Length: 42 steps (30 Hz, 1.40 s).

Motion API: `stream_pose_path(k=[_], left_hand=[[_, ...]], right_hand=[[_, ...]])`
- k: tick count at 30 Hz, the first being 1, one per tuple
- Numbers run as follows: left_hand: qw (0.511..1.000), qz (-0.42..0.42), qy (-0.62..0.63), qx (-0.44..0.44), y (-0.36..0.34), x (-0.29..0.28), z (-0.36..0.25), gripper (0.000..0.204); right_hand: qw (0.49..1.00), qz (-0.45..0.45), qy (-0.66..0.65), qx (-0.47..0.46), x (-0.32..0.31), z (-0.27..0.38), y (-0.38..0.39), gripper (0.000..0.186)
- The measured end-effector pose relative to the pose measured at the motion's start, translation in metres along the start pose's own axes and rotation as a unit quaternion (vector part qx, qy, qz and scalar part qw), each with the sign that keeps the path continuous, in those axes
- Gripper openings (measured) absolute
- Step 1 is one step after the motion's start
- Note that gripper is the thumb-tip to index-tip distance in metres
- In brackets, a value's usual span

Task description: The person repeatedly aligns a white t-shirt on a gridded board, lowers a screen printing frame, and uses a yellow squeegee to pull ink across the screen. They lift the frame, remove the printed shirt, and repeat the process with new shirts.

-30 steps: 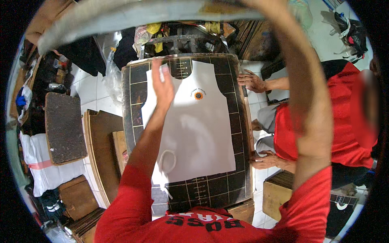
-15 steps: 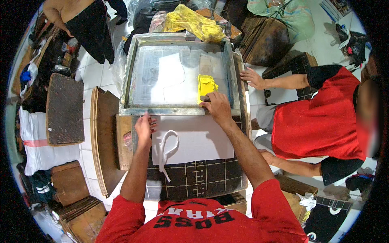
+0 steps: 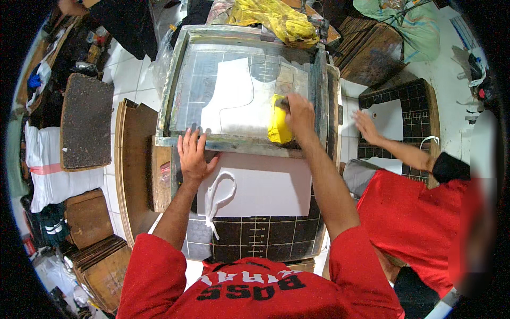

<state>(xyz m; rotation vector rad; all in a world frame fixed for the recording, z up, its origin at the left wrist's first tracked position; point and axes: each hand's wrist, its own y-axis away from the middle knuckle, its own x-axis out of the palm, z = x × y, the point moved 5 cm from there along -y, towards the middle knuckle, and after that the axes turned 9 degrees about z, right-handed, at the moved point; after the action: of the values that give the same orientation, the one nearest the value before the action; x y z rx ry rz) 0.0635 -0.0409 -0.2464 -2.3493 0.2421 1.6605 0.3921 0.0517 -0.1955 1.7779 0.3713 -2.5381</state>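
A screen-printing frame [image 3: 249, 146] lies over the gridded board, its translucent mesh showing a white shape with a curved outline. My left hand [image 3: 194, 157] rests on the frame's near left rail, fingers spread flat. My right hand [image 3: 300, 114] is closed round the dark upper part of a yellow tool [image 3: 277, 125], perhaps a squeegee, tilted over the right part of the mesh. Its lower edge seems near the mesh; contact cannot be made out. On the board's near part, a looped white strap [image 3: 214, 199] lies on a white fabric sheet [image 3: 265, 183].
A crumpled yellow cloth [image 3: 276, 24] lies at the frame's far edge. Brown boards [image 3: 135, 170] stand to the left. At the right, a co-worker's hand [image 3: 366, 126] reaches near another gridded board [image 3: 419, 117] with white pieces on it.
My left hand has moved from beside the near rail onto it. My right hand has lifted and tilted the yellow tool. The co-worker's hand has left the frame's right side.
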Motion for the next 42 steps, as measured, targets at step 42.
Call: stream_pose_path(k=[42], left_hand=[[0.899, -0.051, 0.087, -0.427, 0.089, -0.171, 0.28, 0.039]], right_hand=[[0.96, -0.213, 0.145, 0.113, -0.306, 0.035, -0.108, 0.068]])
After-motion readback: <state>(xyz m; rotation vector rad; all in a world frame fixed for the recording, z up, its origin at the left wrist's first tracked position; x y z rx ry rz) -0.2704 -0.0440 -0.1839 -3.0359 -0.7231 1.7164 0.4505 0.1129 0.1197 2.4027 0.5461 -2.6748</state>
